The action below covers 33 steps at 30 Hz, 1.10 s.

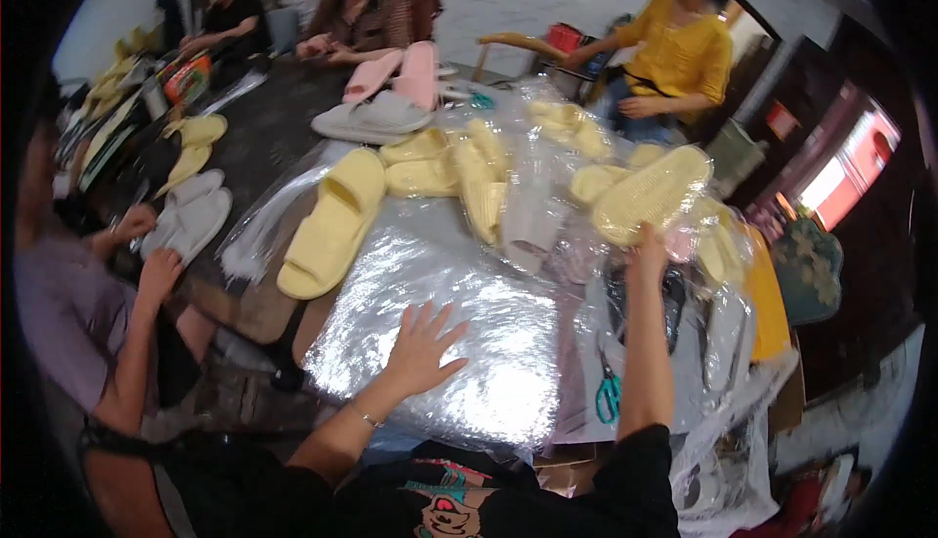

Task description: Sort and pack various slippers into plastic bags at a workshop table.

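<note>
My left hand (425, 350) is open, its fingers spread over a shiny stack of clear plastic sheets (459, 289) on the table in front of me. Farther to the right, my right hand (646, 250) grips the near end of a yellow slipper (657, 194), which has its ribbed sole toward me. Part of that hand's grip is hidden behind the slipper. Just beyond the plastic stack lies a single unwrapped yellow slipper (337, 220). Several slippers in clear wrap, among them a yellow one (479, 186) and a pale grey one (531, 196), are heaped along the far edge.
Teal-handled scissors (608, 393) lie near my right forearm. Grey slippers (376, 116) and pink slippers (415, 76) sit farther back. On my left a co-worker's hands touch grey slippers (191, 215). A person in yellow (674, 44) stands across the table; two others sit at the far left.
</note>
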Each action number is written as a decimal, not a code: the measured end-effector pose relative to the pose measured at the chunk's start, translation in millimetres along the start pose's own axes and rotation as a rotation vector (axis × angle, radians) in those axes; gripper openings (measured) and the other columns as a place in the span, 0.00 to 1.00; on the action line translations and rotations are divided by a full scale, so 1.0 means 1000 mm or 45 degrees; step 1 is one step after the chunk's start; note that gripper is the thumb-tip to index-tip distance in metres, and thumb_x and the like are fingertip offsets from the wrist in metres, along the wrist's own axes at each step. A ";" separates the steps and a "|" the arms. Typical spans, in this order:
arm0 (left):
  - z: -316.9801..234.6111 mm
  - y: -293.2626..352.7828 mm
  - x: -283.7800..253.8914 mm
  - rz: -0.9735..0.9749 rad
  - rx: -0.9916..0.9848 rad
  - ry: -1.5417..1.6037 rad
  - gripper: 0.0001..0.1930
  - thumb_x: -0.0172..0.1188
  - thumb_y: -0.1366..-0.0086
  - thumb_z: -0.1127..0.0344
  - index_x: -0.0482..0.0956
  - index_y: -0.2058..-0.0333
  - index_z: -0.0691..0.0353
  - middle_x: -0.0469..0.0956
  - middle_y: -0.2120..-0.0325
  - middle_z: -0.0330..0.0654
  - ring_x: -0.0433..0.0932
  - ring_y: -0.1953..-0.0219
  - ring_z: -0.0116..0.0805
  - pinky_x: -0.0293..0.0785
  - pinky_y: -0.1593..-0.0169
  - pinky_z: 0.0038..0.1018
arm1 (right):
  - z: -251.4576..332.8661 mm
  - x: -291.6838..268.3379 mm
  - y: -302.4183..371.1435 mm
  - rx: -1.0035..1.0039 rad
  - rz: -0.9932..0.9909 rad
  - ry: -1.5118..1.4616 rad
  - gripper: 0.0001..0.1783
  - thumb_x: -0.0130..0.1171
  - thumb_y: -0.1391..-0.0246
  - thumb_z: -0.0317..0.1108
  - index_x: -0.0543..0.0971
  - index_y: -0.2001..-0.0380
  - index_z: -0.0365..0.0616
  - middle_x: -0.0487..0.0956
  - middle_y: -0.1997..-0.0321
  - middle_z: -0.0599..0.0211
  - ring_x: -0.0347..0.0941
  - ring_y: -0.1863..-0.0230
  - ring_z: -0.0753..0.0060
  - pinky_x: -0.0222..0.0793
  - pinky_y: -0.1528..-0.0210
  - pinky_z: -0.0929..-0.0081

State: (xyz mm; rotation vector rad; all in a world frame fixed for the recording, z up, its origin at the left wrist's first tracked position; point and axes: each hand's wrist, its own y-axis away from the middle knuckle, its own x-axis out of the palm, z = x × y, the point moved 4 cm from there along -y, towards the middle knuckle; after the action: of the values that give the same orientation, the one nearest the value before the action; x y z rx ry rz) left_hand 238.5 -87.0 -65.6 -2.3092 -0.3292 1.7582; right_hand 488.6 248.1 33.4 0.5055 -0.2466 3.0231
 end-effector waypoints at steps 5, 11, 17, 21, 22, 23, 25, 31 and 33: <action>-0.002 0.007 0.001 0.009 0.040 -0.018 0.31 0.49 0.37 0.40 0.63 0.38 0.45 0.57 0.36 0.48 0.50 0.34 0.55 0.41 0.34 0.55 | 0.097 0.018 0.112 -0.674 0.137 0.692 0.13 0.57 0.48 0.27 0.71 0.59 0.34 0.77 0.62 0.61 0.72 0.63 0.73 0.69 0.60 0.75; 0.037 -0.003 0.033 -0.156 -0.413 1.084 0.27 0.42 0.31 0.49 0.63 0.40 0.60 0.63 0.40 0.47 0.61 0.37 0.42 0.50 0.34 0.44 | 0.070 -0.003 0.254 -1.471 0.537 1.443 0.31 0.68 0.73 0.27 0.76 0.56 0.40 0.78 0.59 0.57 0.75 0.65 0.55 0.70 0.62 0.65; 0.088 -0.005 -0.004 -0.202 -0.892 2.325 0.25 0.44 0.29 0.50 0.67 0.48 0.69 0.73 0.51 0.49 0.74 0.49 0.39 0.71 0.47 0.32 | 0.014 -0.015 0.327 -0.857 1.079 1.634 0.30 0.67 0.65 0.31 0.75 0.52 0.44 0.74 0.49 0.58 0.68 0.50 0.53 0.63 0.48 0.62; 0.090 -0.002 -0.007 -0.254 -0.781 1.867 0.19 0.50 0.31 0.62 0.69 0.48 0.70 0.74 0.53 0.45 0.74 0.51 0.34 0.71 0.48 0.28 | 0.043 -0.032 0.313 -0.701 1.001 1.495 0.26 0.65 0.58 0.30 0.74 0.52 0.42 0.72 0.48 0.56 0.66 0.48 0.51 0.61 0.47 0.60; 0.088 -0.002 -0.013 -0.391 -0.699 1.790 0.18 0.51 0.32 0.64 0.69 0.48 0.70 0.75 0.54 0.44 0.74 0.52 0.32 0.71 0.47 0.27 | 0.048 -0.043 0.300 -0.691 0.807 1.456 0.23 0.64 0.56 0.30 0.75 0.53 0.41 0.73 0.50 0.56 0.67 0.49 0.52 0.62 0.46 0.62; 0.088 -0.004 -0.016 -0.384 -0.689 1.789 0.18 0.51 0.32 0.64 0.69 0.48 0.70 0.75 0.54 0.44 0.74 0.52 0.32 0.71 0.47 0.27 | 0.051 -0.051 0.292 -0.684 0.617 1.410 0.20 0.64 0.54 0.30 0.76 0.55 0.41 0.74 0.52 0.55 0.68 0.49 0.53 0.62 0.45 0.63; 0.084 -0.008 -0.029 -0.504 -0.697 1.720 0.19 0.53 0.33 0.64 0.69 0.48 0.70 0.74 0.54 0.44 0.74 0.53 0.32 0.69 0.47 0.26 | 0.052 -0.061 0.290 -0.622 0.523 1.375 0.19 0.63 0.53 0.29 0.76 0.55 0.40 0.75 0.53 0.55 0.68 0.50 0.52 0.62 0.46 0.63; 0.115 -0.010 0.004 -0.310 -0.803 1.754 0.34 0.59 0.37 0.61 0.53 0.37 0.60 0.75 0.56 0.44 0.74 0.53 0.33 0.70 0.50 0.27 | 0.032 -0.039 0.312 -0.678 0.469 1.404 0.26 0.66 0.56 0.34 0.72 0.54 0.35 0.73 0.52 0.52 0.67 0.50 0.49 0.63 0.46 0.60; 0.141 -0.015 0.039 0.084 -0.711 1.533 0.36 0.61 0.39 0.59 0.54 0.37 0.64 0.75 0.56 0.46 0.76 0.55 0.36 0.72 0.52 0.31 | 0.022 -0.010 0.323 -0.791 0.584 1.521 0.39 0.69 0.60 0.42 0.66 0.47 0.35 0.67 0.44 0.47 0.61 0.44 0.43 0.58 0.43 0.52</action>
State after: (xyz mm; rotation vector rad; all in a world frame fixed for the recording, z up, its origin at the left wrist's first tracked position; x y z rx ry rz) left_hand 112.2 -55.4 -132.8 -3.2454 -0.5193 0.0212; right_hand 475.3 -74.3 3.7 -1.4708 -1.1920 2.7317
